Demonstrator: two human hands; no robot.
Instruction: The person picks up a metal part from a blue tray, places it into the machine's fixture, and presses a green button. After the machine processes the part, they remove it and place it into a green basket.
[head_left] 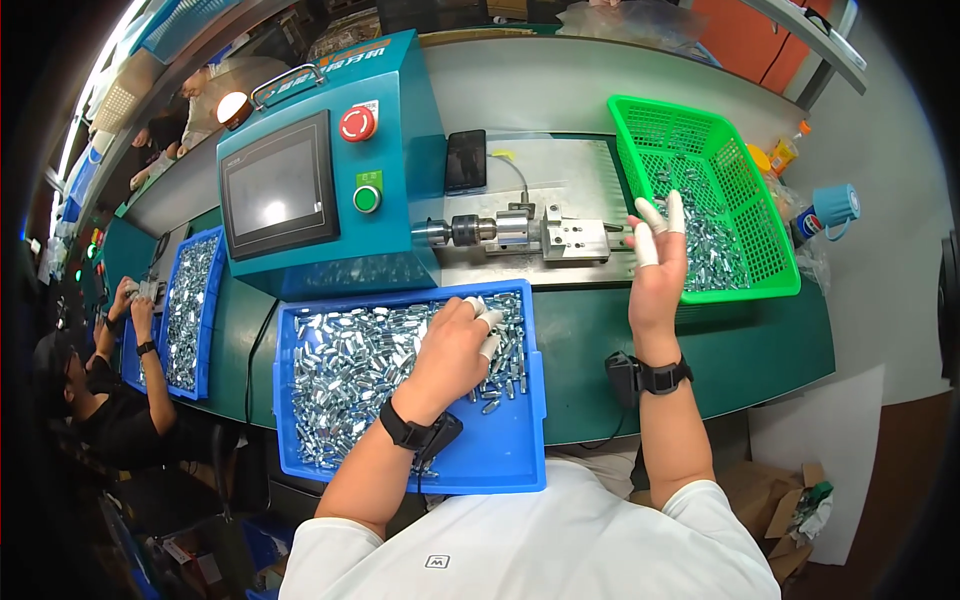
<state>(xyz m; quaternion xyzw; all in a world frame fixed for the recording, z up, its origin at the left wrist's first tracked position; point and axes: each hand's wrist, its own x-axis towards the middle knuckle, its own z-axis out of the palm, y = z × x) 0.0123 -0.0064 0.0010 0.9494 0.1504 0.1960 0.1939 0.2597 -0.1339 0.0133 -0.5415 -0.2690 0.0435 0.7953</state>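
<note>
My left hand (455,350) is down in the blue tray (490,450), its fingers curled among many small shiny metal fittings (345,370). White finger cots cover its fingertips, and whatever they may hold is hidden. My right hand (658,275) is raised at the left side of the green basket (770,235), fingers apart and also in white cots, with nothing visible in it. More metal fittings (712,255) lie in that basket. Just left of the right hand is the machine's metal clamp block (575,238), facing a chuck (467,230).
The teal machine (405,130) has a screen (275,185), a red stop button (357,124) and a green button (367,198). A black phone (466,160) lies behind the chuck. A blue cup (836,207) stands right of the basket. At far left, a co-worker (110,410) works beside another blue tray (190,310).
</note>
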